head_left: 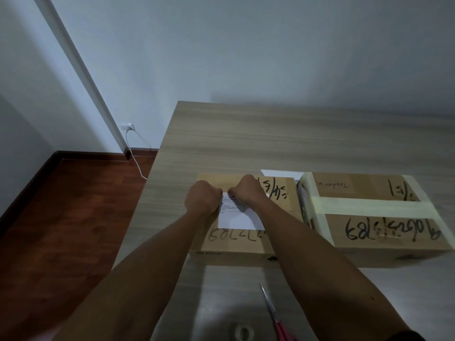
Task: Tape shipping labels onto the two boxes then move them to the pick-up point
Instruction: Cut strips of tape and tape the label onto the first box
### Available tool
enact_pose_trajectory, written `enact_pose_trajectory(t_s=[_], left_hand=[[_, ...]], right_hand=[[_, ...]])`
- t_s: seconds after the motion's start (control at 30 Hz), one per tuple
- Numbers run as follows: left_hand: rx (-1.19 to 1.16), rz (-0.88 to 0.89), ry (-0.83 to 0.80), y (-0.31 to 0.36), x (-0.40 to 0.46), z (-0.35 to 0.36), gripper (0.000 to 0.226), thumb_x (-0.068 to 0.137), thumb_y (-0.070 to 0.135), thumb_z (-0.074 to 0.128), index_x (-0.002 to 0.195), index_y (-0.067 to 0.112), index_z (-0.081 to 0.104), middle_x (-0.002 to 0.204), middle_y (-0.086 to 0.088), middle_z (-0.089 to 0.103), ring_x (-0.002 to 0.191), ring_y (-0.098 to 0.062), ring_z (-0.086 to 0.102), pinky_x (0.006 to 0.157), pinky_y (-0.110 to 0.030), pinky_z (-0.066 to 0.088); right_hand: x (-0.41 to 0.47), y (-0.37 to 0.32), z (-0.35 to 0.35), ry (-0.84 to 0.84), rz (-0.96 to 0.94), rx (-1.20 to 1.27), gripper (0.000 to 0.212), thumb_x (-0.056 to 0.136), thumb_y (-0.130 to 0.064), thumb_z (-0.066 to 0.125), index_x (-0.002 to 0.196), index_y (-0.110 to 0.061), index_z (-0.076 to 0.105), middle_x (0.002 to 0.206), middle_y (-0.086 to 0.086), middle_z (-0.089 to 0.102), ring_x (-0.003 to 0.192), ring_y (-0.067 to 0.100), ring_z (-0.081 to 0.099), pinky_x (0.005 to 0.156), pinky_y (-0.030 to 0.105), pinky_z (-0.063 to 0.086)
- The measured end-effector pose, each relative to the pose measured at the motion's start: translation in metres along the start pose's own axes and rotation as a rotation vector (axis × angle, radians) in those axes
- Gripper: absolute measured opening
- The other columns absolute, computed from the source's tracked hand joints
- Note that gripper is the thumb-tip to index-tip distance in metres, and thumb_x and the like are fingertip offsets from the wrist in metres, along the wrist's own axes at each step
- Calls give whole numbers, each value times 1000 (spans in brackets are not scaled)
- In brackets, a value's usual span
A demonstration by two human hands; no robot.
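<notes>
At nine o'clock lies the reddish wooden floor (pixel 61 217), and a white cable (pixel 134 156) runs down to it from a wall socket (pixel 128 127). The wooden desk (pixel 246 136) fills the middle and right. Just left of centre, the left box (pixel 236 242) sits on the desk with dark handwriting across its top. A white shipping label (pixel 240 219) lies flat on that top. The left hand (pixel 203 199) is clenched at the label's upper left corner, knuckles up; whether it pinches tape cannot be told. Touching range to its right, the right hand (pixel 246 190) is also curled tight over the label's top edge, and what it grips is hidden. A white sheet (pixel 280 173) peeks out behind the box at twelve o'clock. At three o'clock stands the right box (pixel 384 232), just beside the first, crossed by pale tape bands. At six o'clock, near the desk's front edge, lie red-handled scissors (pixel 273 313) and a tape roll (pixel 242 333).
</notes>
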State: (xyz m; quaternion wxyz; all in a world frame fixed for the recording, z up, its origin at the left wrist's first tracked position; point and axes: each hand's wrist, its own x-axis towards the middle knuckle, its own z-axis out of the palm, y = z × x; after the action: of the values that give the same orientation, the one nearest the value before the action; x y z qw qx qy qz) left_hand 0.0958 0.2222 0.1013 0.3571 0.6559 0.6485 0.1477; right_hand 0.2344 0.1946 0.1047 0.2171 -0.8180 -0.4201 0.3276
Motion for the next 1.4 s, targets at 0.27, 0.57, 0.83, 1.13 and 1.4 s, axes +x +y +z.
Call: enact_pose_trajectory(t_s=[0.27, 0.57, 0.83, 1.13, 1.4], left_hand=[[29, -33, 19, 0, 6, -2, 38, 83, 38, 77, 67, 7, 63, 63, -4, 62, 57, -19, 60, 52, -26, 38], [38, -6, 13, -9, 18, -11, 47, 75, 40, 89, 61, 11, 55, 54, 0, 55, 49, -14, 51, 47, -26, 35], [-28, 29, 43, -12, 13, -7, 31, 82, 29, 84, 80, 8, 62, 75, -7, 64, 70, -22, 59, 63, -33, 46], [-115, 254, 42, -30, -23, -17, 9, 89, 10, 64, 85, 14, 57, 78, 6, 59, 71, -8, 51, 59, -21, 38], [-98, 343, 59, -37, -93, -4, 6, 90, 16, 70, 93, 16, 65, 78, 5, 63, 70, -2, 54, 59, -14, 37]], right_hand=[[1, 7, -7, -63, 93, 189, 33, 78, -6, 84, 64, -5, 54, 64, 17, 57, 54, 23, 55, 48, 27, 43], [-6, 3, -6, -17, 87, 150, 35, 72, -24, 85, 65, -9, 54, 53, 9, 55, 44, 20, 51, 47, 26, 41], [-5, 6, -16, -100, 112, 108, 26, 91, 1, 63, 65, 3, 65, 64, 22, 69, 51, 24, 67, 48, 25, 50], [-40, 23, -38, 99, -2, 122, 37, 92, 4, 51, 56, -7, 48, 60, 13, 54, 46, 22, 45, 46, 23, 33], [-102, 89, -28, 213, -79, 201, 21, 92, -9, 51, 72, -3, 52, 76, 19, 64, 69, 34, 63, 61, 38, 45]])
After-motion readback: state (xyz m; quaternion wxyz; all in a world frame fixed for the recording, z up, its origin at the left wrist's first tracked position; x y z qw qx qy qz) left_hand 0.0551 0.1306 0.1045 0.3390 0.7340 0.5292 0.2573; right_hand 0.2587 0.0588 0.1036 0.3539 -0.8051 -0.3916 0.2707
